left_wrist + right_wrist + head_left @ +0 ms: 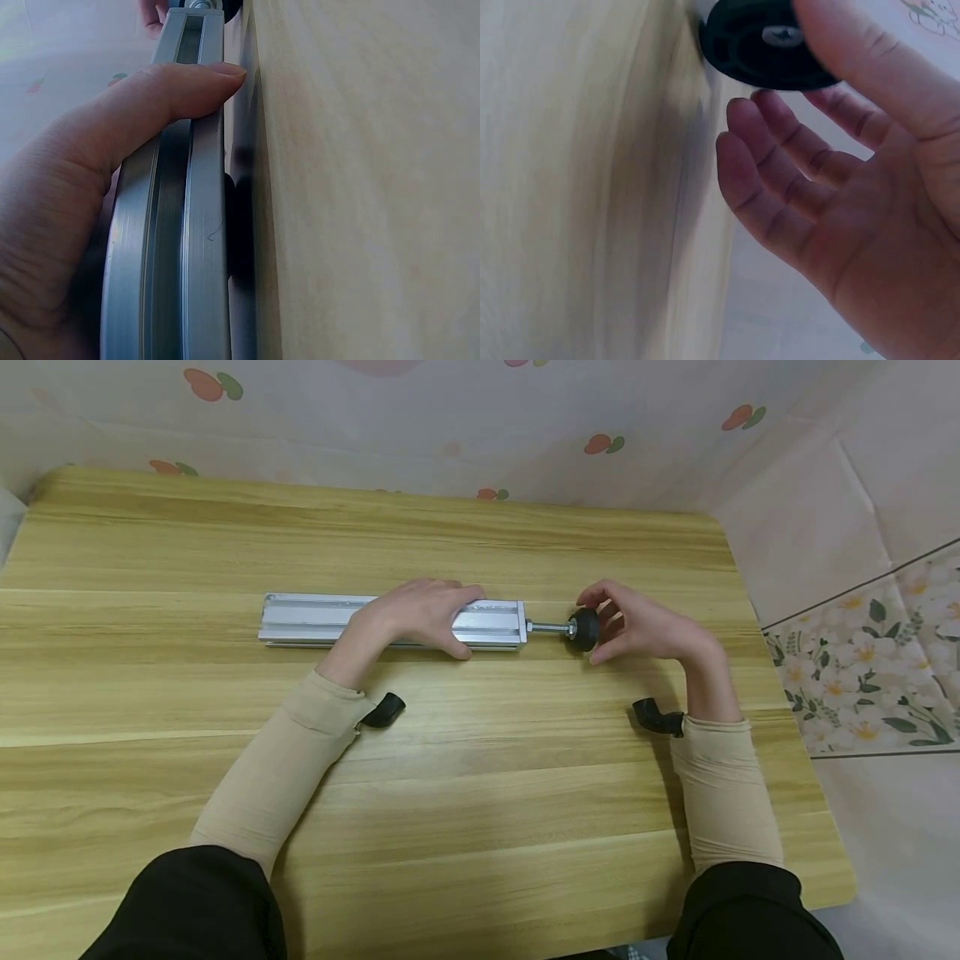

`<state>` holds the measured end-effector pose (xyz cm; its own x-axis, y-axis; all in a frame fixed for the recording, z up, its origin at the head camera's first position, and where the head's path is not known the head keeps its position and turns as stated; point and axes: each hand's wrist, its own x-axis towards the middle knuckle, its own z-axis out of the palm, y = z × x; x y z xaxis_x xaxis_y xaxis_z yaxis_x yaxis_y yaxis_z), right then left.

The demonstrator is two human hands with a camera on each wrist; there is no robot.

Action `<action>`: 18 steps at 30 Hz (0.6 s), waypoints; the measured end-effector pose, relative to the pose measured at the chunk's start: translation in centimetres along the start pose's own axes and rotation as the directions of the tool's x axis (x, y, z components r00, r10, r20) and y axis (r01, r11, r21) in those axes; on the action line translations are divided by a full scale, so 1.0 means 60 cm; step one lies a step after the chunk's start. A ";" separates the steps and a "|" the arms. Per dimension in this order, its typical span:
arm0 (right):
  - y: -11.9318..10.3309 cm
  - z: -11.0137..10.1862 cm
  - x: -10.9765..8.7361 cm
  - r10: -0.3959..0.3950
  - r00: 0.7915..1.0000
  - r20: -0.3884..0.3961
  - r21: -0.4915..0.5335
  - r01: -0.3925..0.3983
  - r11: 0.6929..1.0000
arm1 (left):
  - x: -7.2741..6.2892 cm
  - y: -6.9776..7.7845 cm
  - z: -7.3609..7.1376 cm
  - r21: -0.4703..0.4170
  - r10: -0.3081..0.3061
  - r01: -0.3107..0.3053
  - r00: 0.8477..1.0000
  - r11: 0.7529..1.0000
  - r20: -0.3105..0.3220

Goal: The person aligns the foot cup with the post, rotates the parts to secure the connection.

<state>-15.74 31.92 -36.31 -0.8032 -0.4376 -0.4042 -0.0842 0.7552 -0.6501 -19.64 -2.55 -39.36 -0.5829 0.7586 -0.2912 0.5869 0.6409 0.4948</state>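
Observation:
A silver aluminum extrusion point(315, 620) with lengthwise slots lies across the table. My left hand point(420, 617) grips it near its right end, the thumb point(187, 86) over the near side and the other fingers mostly hidden beyond. From the end plate a threaded rod point(551, 627) with nuts sticks out to the right, tipped by a black round leveling foot point(583, 630). Around the rim of this foot curl the thumb and index finger of my right hand point(637, 622). In the right wrist view the foot's underside point(754, 52) faces the palm, and the remaining fingers are loosely bent below.
The wood-grain table point(480, 793) extends on all sides of the extrusion. Behind it hangs a pale wall covering point(465, 435) with a fruit print, and a floral panel point(870, 660) is at the right. A black curved piece point(384, 711) juts from each beige sleeve.

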 end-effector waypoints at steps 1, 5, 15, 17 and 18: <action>-0.001 0.002 0.001 0.002 1.000 -0.002 -0.008 -0.002 1.000 | 0.000 0.000 0.000 -0.001 0.001 -0.001 1.000 1.000 0.001; -0.002 0.007 0.006 0.003 1.000 -0.017 -0.043 -0.004 0.999 | -0.001 0.000 0.000 0.000 -0.002 0.002 1.000 1.000 0.000; -0.001 0.003 -0.001 0.014 0.999 -0.049 -0.070 -0.017 0.997 | 0.000 0.000 0.002 -0.004 -0.001 0.001 1.000 1.000 -0.007; 0.000 0.001 -0.003 -0.002 0.999 -0.046 -0.082 -0.002 0.997 | 0.000 0.000 0.001 -0.006 -0.003 0.003 1.000 1.000 -0.007; 0.000 0.000 -0.004 -0.010 0.999 -0.043 -0.088 0.006 0.996 | -0.001 0.000 0.001 -0.008 -0.003 0.003 1.000 1.000 -0.008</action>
<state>-15.55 32.05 -36.22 -0.8269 -0.4235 -0.3700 -0.1403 0.7925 -0.5935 -19.60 -2.58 -39.39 -0.5893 0.7555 -0.2863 0.5804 0.6424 0.5004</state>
